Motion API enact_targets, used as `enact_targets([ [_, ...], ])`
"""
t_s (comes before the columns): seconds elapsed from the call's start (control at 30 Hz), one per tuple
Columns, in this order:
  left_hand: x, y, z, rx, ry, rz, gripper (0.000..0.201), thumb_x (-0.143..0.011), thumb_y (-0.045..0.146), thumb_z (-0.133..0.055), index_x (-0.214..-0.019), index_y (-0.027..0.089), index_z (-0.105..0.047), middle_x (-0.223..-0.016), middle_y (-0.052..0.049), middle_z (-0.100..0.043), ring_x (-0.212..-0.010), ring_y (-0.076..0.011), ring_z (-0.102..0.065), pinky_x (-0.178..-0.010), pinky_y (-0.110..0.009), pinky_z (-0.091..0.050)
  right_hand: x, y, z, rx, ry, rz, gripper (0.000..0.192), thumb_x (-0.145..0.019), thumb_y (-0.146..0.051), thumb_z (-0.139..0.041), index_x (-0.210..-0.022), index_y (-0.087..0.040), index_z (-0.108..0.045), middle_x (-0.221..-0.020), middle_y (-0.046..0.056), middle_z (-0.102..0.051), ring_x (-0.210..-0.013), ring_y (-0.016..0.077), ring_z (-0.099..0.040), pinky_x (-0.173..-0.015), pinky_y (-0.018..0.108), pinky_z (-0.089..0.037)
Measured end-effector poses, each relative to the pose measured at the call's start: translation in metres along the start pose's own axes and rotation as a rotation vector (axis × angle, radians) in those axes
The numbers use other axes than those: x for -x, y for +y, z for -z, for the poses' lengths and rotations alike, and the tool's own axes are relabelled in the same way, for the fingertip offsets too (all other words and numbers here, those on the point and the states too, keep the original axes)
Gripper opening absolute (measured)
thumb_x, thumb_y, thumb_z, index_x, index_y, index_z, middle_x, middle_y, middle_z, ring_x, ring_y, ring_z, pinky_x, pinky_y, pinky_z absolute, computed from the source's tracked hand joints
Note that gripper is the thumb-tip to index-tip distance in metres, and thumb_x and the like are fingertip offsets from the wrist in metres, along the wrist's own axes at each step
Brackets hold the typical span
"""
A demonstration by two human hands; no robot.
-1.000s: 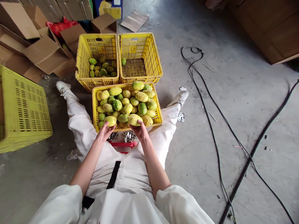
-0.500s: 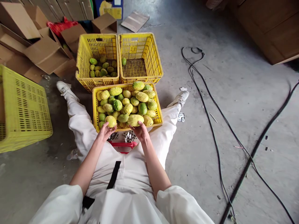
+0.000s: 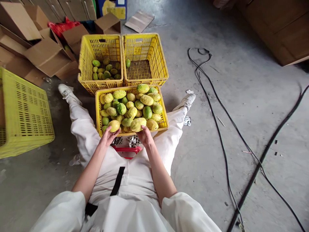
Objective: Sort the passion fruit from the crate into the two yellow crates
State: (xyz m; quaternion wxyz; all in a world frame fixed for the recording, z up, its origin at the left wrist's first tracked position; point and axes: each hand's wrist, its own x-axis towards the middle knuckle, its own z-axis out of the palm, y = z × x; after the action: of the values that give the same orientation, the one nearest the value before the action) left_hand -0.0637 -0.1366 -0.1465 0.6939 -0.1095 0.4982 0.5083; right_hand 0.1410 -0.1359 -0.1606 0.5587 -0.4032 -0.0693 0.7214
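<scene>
My left hand (image 3: 109,137) is closed around a smooth, rounded yellow fruit (image 3: 114,126) at the near left edge of a shallow yellow crate (image 3: 132,134). In my right hand (image 3: 145,136) is a longer, bumpy, pale yellow oval fruit (image 3: 138,124), gripped at its right end. Both fruits are just above the crate's near rim. The crate, in front of me between my legs, is full of yellow and green oval fruits (image 3: 146,100), some smooth and others wrinkled.
Beyond stand two deeper yellow crates: the left crate (image 3: 100,82) holds several green fruits, the right crate (image 3: 158,73) one green fruit (image 3: 127,63). Another yellow crate (image 3: 29,109) is at far left, near cardboard boxes (image 3: 48,54). Black cables (image 3: 218,129) cross the floor at right.
The fruit in my right hand has turned and shifted slightly left. The fruit in my left hand has rotated a little, while the crates stay put.
</scene>
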Motion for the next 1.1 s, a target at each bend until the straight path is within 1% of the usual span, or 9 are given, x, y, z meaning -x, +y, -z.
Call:
enact_targets([
  [0.07, 0.0006, 0.0001, -0.0014, 0.01, -0.005, -0.003, 0.036, -0.088, 0.019, -0.056, -0.123, 0.012, -0.058, -0.097, -0.012, -0.073, -0.09, -0.0218, -0.071, -0.084, -0.034, -0.06, 0.0008, -0.0009, 0.0, -0.011, 0.007, -0.011, 0.039, -0.067, -0.035, -0.079, -0.102, -0.025, -0.064, -0.109, 0.002, -0.076, -0.108, 0.0231, -0.068, -0.092, 0.037, -0.058],
  [0.17, 0.0007, 0.0003, -0.0022, 0.001, 0.001, 0.015, 0.035, -0.087, 0.019, -0.057, -0.122, 0.013, -0.059, -0.094, -0.012, -0.073, -0.086, -0.0211, -0.071, -0.076, -0.03, -0.06, 0.0011, -0.0024, 0.0004, -0.022, 0.018, -0.035, 0.037, -0.068, -0.035, -0.078, -0.101, -0.025, -0.064, -0.109, 0.002, -0.076, -0.104, 0.0219, -0.069, -0.086, 0.034, -0.058],
  [0.3, -0.0008, 0.0001, -0.0004, -0.016, 0.056, -0.001, 0.029, -0.087, 0.02, -0.058, -0.115, 0.015, -0.062, -0.087, -0.008, -0.072, -0.077, -0.0184, -0.068, -0.068, -0.027, -0.056, 0.0005, -0.0032, 0.0009, -0.024, 0.011, -0.05, 0.032, -0.071, -0.036, -0.074, -0.099, -0.025, -0.064, -0.106, 0.001, -0.076, -0.102, 0.0206, -0.069, -0.081, 0.03, -0.058],
  [0.47, -0.0022, -0.0007, 0.0034, -0.036, 0.035, -0.013, 0.027, -0.083, 0.023, -0.063, -0.109, 0.017, -0.063, -0.089, -0.007, -0.072, -0.08, -0.0198, -0.068, -0.073, -0.032, -0.056, -0.0005, -0.0014, 0.0023, -0.03, 0.03, -0.065, 0.026, -0.075, -0.037, -0.073, -0.096, -0.025, -0.064, -0.098, 0.001, -0.076, -0.098, 0.0207, -0.069, -0.083, 0.032, -0.058],
  [0.6, -0.0029, -0.0007, 0.004, -0.039, 0.008, 0.003, 0.033, -0.083, 0.027, -0.064, -0.114, 0.016, -0.062, -0.095, -0.01, -0.073, -0.088, -0.0227, -0.07, -0.081, -0.036, -0.058, -0.0027, 0.0006, 0.0057, -0.04, 0.038, -0.093, 0.024, -0.076, -0.04, -0.071, -0.095, -0.025, -0.065, -0.097, 0.001, -0.075, -0.094, 0.0198, -0.068, -0.08, 0.031, -0.059],
  [0.67, -0.0033, -0.0004, 0.0032, -0.034, 0.019, 0.002, 0.039, -0.083, 0.028, -0.067, -0.119, 0.016, -0.06, -0.098, -0.01, -0.073, -0.089, -0.0221, -0.07, -0.081, -0.033, -0.059, -0.004, 0.0009, 0.0076, -0.045, 0.046, -0.12, 0.026, -0.08, -0.044, -0.068, -0.097, -0.025, -0.066, -0.096, 0.001, -0.074, -0.091, 0.0197, -0.068, -0.076, 0.031, -0.059],
  [0.77, -0.0031, 0.0001, 0.0018, -0.034, 0.029, 0.01, 0.043, -0.083, 0.031, -0.068, -0.123, 0.017, -0.058, -0.096, -0.009, -0.072, -0.085, -0.0202, -0.07, -0.074, -0.028, -0.059, -0.0049, -0.0001, 0.0088, -0.058, 0.051, -0.149, 0.034, -0.082, -0.051, -0.065, -0.1, -0.023, -0.067, -0.095, 0.002, -0.073, -0.084, 0.0194, -0.066, -0.069, 0.031, -0.058],
  [0.93, -0.0011, 0.0004, 0.0008, -0.064, 0.022, 0.043, 0.036, -0.087, 0.032, -0.061, -0.119, 0.015, -0.059, -0.088, -0.009, -0.071, -0.075, -0.019, -0.068, -0.066, -0.027, -0.058, -0.0039, -0.003, 0.0061, -0.111, 0.042, -0.148, 0.038, -0.082, -0.055, -0.064, -0.102, -0.022, -0.066, -0.093, 0.002, -0.07, -0.078, 0.017, -0.064, -0.06, 0.026, -0.054],
  [1.1, -0.0009, 0.001, 0.0022, -0.112, 0.042, 0.08, 0.037, -0.085, 0.031, -0.059, -0.117, 0.012, -0.061, -0.084, -0.01, -0.069, -0.07, -0.0185, -0.065, -0.059, -0.026, -0.054, -0.0038, -0.0041, 0.0049, -0.134, 0.024, -0.141, 0.041, -0.083, -0.058, -0.062, -0.107, -0.024, -0.063, -0.094, 0.002, -0.07, -0.079, 0.0179, -0.064, -0.06, 0.028, -0.054],
])
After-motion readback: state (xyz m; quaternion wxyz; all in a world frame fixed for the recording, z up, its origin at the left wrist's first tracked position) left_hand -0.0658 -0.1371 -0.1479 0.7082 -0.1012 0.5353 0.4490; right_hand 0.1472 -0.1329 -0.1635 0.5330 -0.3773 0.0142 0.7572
